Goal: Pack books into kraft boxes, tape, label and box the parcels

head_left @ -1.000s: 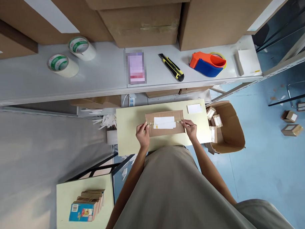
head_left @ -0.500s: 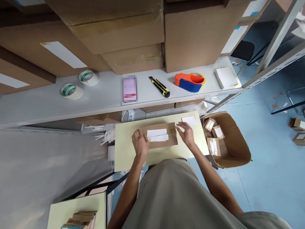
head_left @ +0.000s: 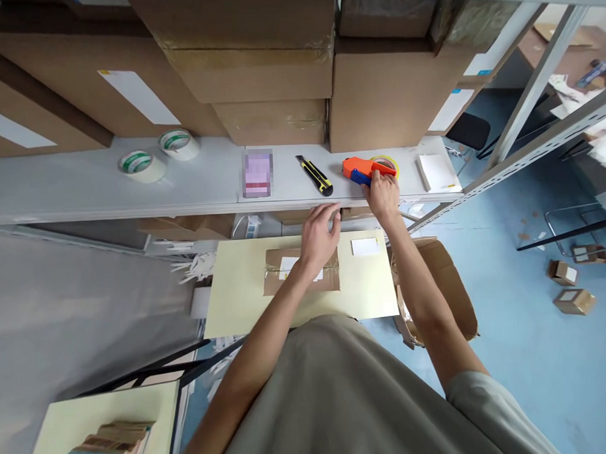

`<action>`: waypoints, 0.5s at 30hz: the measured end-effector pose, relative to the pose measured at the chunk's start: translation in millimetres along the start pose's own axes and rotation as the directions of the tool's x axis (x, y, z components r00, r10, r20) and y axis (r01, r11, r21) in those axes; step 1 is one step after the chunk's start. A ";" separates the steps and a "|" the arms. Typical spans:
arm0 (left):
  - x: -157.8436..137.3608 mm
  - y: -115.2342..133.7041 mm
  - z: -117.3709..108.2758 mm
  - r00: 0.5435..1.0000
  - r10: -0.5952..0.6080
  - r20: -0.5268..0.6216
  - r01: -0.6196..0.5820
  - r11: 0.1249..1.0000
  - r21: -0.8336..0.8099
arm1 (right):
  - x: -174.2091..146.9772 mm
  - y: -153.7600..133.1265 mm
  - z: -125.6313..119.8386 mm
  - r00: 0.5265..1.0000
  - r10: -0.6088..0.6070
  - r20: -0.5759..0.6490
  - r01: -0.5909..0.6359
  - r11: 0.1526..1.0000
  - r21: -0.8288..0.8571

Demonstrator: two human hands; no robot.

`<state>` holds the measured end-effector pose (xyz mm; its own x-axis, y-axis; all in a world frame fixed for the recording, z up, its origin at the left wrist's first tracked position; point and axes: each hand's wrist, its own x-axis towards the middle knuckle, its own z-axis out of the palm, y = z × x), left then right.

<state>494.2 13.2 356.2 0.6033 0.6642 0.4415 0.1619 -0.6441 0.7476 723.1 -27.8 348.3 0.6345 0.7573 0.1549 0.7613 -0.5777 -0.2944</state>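
My right hand (head_left: 383, 196) is on the shelf, its fingers closed on an orange and blue tape dispenser (head_left: 361, 167) with a yellow-rimmed roll. Over the far right part of a flat cardboard package (head_left: 274, 281) hovers my left hand (head_left: 320, 238), fingers apart and holding nothing. The package lies on a pale yellow table (head_left: 226, 309); a white label (head_left: 286, 264) on its top is partly hidden by my left wrist. To the left of the dispenser lies a black and yellow box cutter (head_left: 315, 175).
Two tape rolls (head_left: 142, 168) stand on the grey shelf (head_left: 207, 184), with large cartons (head_left: 278, 72) behind. A stack of white labels (head_left: 436, 173) sits at its right end. An open carton (head_left: 447, 281) is right of the table. Books (head_left: 109, 445) lie lower left.
My right hand has moved from the package's right end up to the tape dispenser. My left hand has left the package's left end and shifted right and up. The view has moved slightly.
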 end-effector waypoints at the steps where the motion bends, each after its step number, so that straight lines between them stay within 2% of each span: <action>1: -9.8 -0.4 -1.1 0.999 -0.045 -0.009 0.044 0.998 -0.046 | -13.0 -4.1 -2.6 1.000 0.030 0.007 -0.031 0.999 0.022; 3: -32.9 -4.8 -6.0 0.987 -0.161 -0.032 0.155 0.978 -0.137 | -49.3 -14.8 -6.0 0.995 0.093 0.026 -0.095 0.990 0.107; 5: -58.6 -10.6 -14.4 0.960 -0.279 -0.031 0.266 0.940 -0.213 | -94.8 -27.9 -3.1 0.990 0.125 0.061 -0.137 0.947 0.291; 6: -71.8 -13.4 -19.6 0.945 -0.325 -0.017 0.311 0.917 -0.250 | -118.7 -35.3 1.3 0.992 0.088 0.090 -0.119 0.890 0.440; 8: -97.9 -17.9 -31.0 0.920 -0.389 0.037 0.379 0.866 -0.327 | -164.7 -51.1 15.1 0.984 0.029 0.174 -0.147 0.674 0.724; 9: -110.5 -19.7 -36.7 0.909 -0.412 0.067 0.406 0.838 -0.364 | -185.2 -59.4 23.4 0.975 0.015 0.224 -0.193 0.564 0.803; 10: -122.6 -21.3 -42.3 0.898 -0.432 0.088 0.429 0.811 -0.398 | -203.3 -67.8 31.9 0.964 0.012 0.266 -0.239 0.482 0.843; 12: -144.1 -24.6 -53.1 0.873 -0.477 0.106 0.471 0.764 -0.441 | -231.4 -84.3 46.9 0.943 0.015 0.332 -0.311 0.391 0.867; 15: -166.9 -31.4 -69.9 0.837 -0.535 0.111 0.523 0.724 -0.449 | -254.4 -105.8 59.7 0.924 0.008 0.382 -0.356 0.383 0.852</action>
<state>333.8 -50.9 293.8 0.5055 0.8585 -0.0858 0.0821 0.0512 0.9953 473.2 -141.1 283.8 0.5414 0.8116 -0.2197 -0.0478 -0.2312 -0.9717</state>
